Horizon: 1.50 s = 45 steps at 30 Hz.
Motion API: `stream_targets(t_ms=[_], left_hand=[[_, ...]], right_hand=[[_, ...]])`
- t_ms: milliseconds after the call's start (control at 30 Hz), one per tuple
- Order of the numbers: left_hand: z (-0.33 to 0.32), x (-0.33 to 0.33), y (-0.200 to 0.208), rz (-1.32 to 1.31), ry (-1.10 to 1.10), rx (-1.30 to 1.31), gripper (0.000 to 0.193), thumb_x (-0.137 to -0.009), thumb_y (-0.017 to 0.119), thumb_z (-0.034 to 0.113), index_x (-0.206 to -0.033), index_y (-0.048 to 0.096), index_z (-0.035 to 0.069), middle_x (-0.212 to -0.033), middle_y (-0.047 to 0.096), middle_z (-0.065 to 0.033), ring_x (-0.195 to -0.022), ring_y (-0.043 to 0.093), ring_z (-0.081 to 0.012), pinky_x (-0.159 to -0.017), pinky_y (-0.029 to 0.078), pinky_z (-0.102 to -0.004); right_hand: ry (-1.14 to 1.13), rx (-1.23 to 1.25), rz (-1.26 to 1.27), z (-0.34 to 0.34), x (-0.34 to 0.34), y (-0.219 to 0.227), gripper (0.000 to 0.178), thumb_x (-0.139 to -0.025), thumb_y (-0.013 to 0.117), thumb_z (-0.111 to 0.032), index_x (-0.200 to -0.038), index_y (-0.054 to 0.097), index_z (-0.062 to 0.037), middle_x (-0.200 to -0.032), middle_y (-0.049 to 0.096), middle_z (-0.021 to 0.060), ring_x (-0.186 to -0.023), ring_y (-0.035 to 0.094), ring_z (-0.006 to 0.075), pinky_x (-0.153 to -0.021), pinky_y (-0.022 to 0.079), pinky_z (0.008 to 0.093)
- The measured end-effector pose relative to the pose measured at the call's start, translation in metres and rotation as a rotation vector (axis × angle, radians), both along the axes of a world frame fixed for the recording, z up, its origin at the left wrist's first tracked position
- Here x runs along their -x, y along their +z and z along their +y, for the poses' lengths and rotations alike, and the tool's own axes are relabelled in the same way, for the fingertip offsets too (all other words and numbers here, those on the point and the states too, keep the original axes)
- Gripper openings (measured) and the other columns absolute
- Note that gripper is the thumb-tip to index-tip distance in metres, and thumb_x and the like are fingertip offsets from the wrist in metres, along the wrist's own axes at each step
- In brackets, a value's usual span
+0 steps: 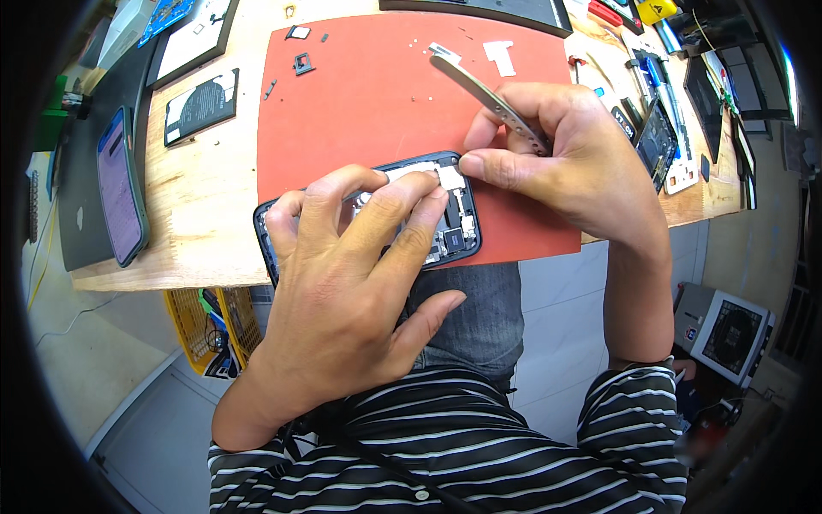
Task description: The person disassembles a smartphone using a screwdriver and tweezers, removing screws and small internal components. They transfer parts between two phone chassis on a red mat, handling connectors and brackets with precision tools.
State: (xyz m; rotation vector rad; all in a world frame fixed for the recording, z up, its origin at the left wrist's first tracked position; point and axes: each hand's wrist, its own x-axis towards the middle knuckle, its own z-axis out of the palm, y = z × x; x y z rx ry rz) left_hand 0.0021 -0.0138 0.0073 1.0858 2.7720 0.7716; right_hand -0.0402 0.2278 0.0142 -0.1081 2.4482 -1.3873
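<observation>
An opened smartphone [453, 218] with a dark frame lies at the near edge of the red mat [360, 111], its inner parts bared. My left hand [342, 265] spreads over it, fingertips pressing on the inner parts near its far right corner. The left thumb sticks out free of the phone, and the hand hides much of the phone's left half. My right hand [591, 167] holds metal tweezers [479, 92], whose visible end points up and to the left, away from the phone. The right thumb tip rests at the phone's far right corner.
Small loose parts, including a black bracket [302, 64] and a white piece [498, 57], lie on the mat. To the left are a battery [202, 105] and another smartphone [122, 188]. Tools and an opened phone housing [658, 146] crowd the right. A yellow basket [184, 321] stands below.
</observation>
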Motion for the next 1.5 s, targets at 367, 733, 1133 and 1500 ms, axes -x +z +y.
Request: stream_targets(t_ms=[367, 733, 1133, 1500], left_hand=[[-0.0014, -0.0004, -0.0011, 0.0, -0.008, 0.0, 0.074, -0.07, 0.09, 0.034, -0.134, 0.069, 0.005, -0.143, 0.064, -0.0091, -0.126, 0.054, -0.0359, -0.11, 0.032, -0.0514], [-0.0009, 0.0003, -0.0007, -0.005, -0.025, 0.037, 0.078, -0.074, 0.088, 0.048, -0.137, 0.068, 0.006, -0.145, 0.063, -0.0086, -0.127, 0.053, -0.034, -0.108, 0.032, -0.0508], [0.0011, 0.0017, -0.0002, 0.001, -0.023, 0.064, 0.08, -0.079, 0.081, 0.059, -0.136, 0.068, 0.004, -0.142, 0.064, -0.0092, -0.122, 0.055, -0.0323, -0.104, 0.033, -0.0507], [0.0013, -0.0002, -0.0019, 0.003, -0.04, 0.095, 0.085, -0.079, 0.081, 0.062, -0.14, 0.065, 0.004, -0.143, 0.061, -0.0115, -0.122, 0.054, -0.0342, -0.101, 0.033, -0.0526]], right_hand=[[0.065, -0.047, 0.057, -0.0035, 0.0011, 0.0004, 0.014, -0.09, 0.081, -0.011, -0.096, 0.071, -0.0017, -0.066, 0.046, -0.0086, -0.061, 0.038, 0.0016, -0.055, 0.031, 0.0235], [0.036, -0.043, -0.012, -0.004, 0.0044, 0.0002, 0.016, -0.086, 0.083, -0.009, -0.092, 0.07, -0.0021, -0.066, 0.047, -0.0088, -0.061, 0.038, 0.0018, -0.054, 0.03, 0.0237], [0.068, -0.033, 0.05, -0.0032, 0.0035, -0.001, 0.016, -0.086, 0.081, -0.011, -0.092, 0.07, -0.0012, -0.063, 0.05, -0.0071, -0.058, 0.04, 0.0016, -0.054, 0.031, 0.0236], [0.082, -0.094, 0.129, -0.0044, 0.0027, -0.0051, 0.013, -0.087, 0.079, -0.009, -0.093, 0.072, -0.0005, -0.062, 0.052, -0.0065, -0.057, 0.042, 0.0019, -0.055, 0.033, 0.0226]])
